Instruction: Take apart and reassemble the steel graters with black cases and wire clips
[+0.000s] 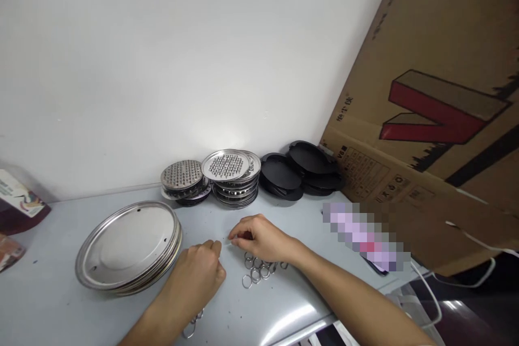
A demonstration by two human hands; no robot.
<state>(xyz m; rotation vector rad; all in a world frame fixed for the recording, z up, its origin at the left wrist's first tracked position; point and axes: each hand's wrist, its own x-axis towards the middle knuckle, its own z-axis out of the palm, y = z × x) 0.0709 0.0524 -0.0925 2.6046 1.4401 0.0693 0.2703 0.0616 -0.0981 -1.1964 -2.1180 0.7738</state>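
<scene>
My left hand (201,270) is closed, knuckles up, low over the grey table between the stacked metal plates and the rings. Whatever its fingers hold is hidden. Facing it, my right hand (257,237) has its thumb and curled fingers drawn together in a pinch; something too small to make out may be between the tips. Several small metal rings (255,274) lie beneath and in front of the right hand. A few more rings (190,328) show beside my left forearm, partly covered by it.
Left stands a stack of round metal plates (125,243). Along the wall are perforated metal grater discs (182,174), another grater disc pile (226,165) and black round trays (281,173). A blurred phone (360,235), white cable (432,286) and large cardboard box (438,173) occupy the right.
</scene>
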